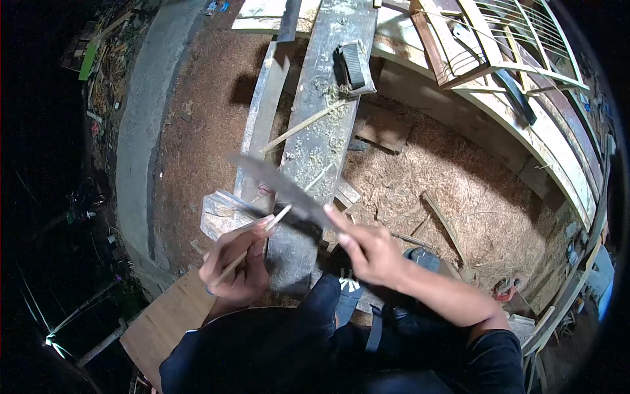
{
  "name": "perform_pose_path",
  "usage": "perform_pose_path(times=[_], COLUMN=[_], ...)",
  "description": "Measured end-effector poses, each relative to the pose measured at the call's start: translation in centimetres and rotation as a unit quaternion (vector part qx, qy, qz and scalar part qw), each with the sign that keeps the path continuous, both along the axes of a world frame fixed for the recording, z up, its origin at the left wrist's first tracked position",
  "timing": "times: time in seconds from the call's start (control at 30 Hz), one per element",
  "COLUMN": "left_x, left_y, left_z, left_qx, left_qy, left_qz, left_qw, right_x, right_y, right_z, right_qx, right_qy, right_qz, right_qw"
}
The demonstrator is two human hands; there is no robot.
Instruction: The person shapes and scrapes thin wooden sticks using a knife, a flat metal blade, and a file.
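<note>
My left hand (237,264) is closed around a thin pale stick (279,217), which points up and away over the bench. In my right hand (375,256) is a long, wide-bladed knife (283,187), its blade smeared by motion. The blade crosses over the stick just beyond my left fingers and hides part of it. A pale tip in line with the stick shows past the blade. Below lies a dark plank bench (285,257) scattered with light shavings (314,156). A second thin stick (305,126) lies slanted across the bench.
A grey ribbed block (355,65) sits farther up the bench. Along its left side runs a narrow board (268,105). A slatted wooden frame (489,67) rests on a curved pale surface at upper right. Wood strips (445,223) lie on the shaving-covered ground.
</note>
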State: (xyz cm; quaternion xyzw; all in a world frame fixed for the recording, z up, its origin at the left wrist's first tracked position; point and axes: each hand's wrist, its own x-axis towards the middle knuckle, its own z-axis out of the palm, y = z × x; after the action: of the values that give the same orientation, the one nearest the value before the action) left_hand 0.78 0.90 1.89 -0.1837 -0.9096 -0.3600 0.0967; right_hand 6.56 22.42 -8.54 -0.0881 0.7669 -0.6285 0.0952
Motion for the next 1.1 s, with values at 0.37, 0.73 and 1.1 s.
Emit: perform_pose_path(times=[0.37,0.73,1.1], left_x=[-0.4,-0.6,-1.0], left_y=[-0.3,-0.8,-1.8], left_z=[-0.3,-0.5,-1.0], left_qx=[0.034,0.044,0.076], left_qy=[-0.013,0.009,-0.060], left_qz=[-0.024,-0.037,-0.186], left_qw=[0.999,0.998,0.978], right_x=[1.2,1.4,0.8], right_y=[0.0,-0.6,-0.4], right_z=[-1.5,-1.9,-0.5], right_qx=[-0.027,-0.008,-0.047], right_qy=[-0.029,0.054,0.013], right_qz=[-0.044,-0.072,-0.028], right_qw=[0.998,0.996,0.998])
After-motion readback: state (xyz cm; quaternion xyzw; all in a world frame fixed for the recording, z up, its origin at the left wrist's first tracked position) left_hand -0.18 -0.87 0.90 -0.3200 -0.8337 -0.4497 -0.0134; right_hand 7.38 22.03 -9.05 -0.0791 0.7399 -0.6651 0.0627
